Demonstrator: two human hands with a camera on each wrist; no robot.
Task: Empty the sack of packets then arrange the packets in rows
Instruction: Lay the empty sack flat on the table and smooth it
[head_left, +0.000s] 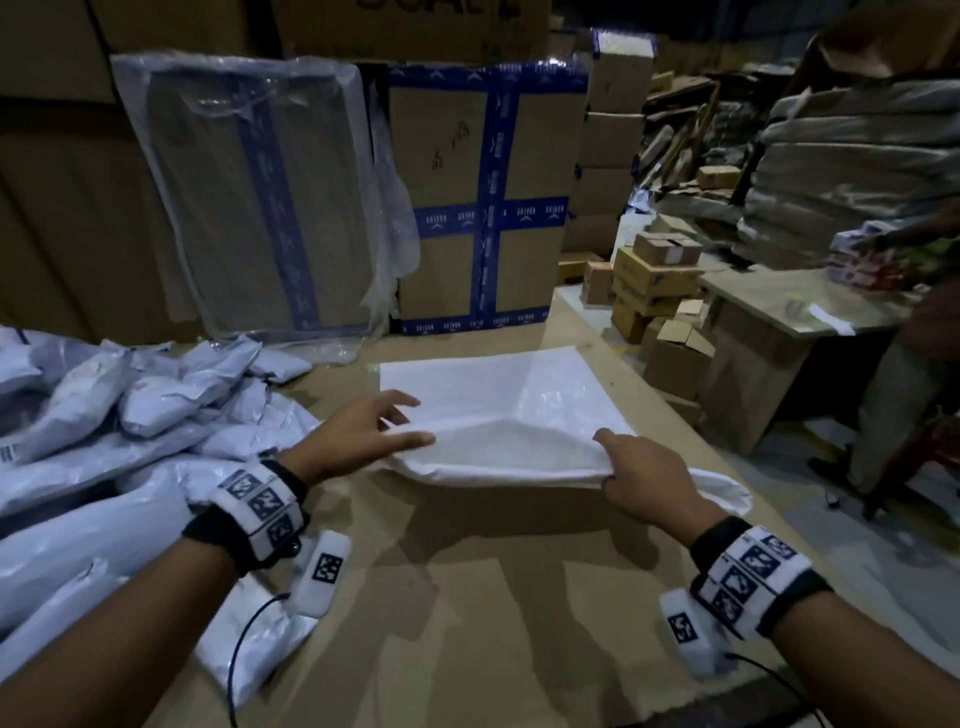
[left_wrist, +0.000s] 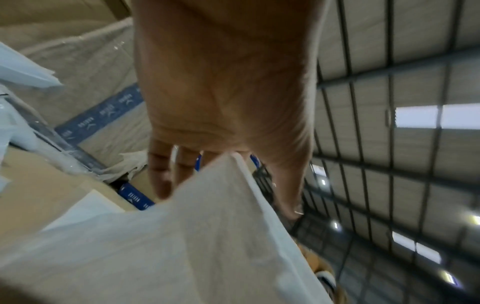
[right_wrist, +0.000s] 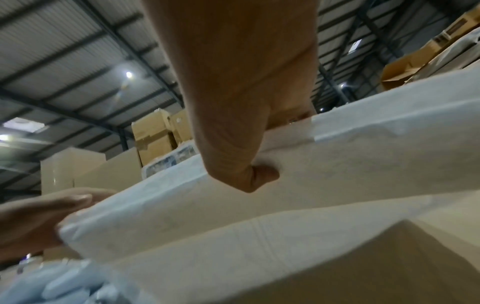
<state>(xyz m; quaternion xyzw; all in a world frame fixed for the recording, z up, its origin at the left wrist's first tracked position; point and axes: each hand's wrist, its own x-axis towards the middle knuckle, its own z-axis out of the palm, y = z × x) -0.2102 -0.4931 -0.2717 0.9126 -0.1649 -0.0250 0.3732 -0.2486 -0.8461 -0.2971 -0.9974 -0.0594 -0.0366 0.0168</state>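
Note:
The white woven sack (head_left: 509, 410) lies flat and limp on the brown table (head_left: 493, 597), its near edge lifted into a fold. My left hand (head_left: 363, 431) pinches the fold's left end between thumb and fairly straight fingers; the left wrist view shows the sack cloth (left_wrist: 182, 246) running out from under the palm (left_wrist: 221, 92). My right hand (head_left: 644, 478) grips the fold's right end with curled fingers (right_wrist: 233, 102), bunching the sack (right_wrist: 337, 174). A loose heap of several white plastic packets (head_left: 104, 415) covers the table's left side, beside my left forearm.
Two large taped cartons (head_left: 483, 208), one wrapped in plastic (head_left: 260, 208), stand against the table's far edge. Small boxes (head_left: 654, 280) are stacked on the floor to the right, near a second table (head_left: 779, 301) where another person (head_left: 924, 322) stands.

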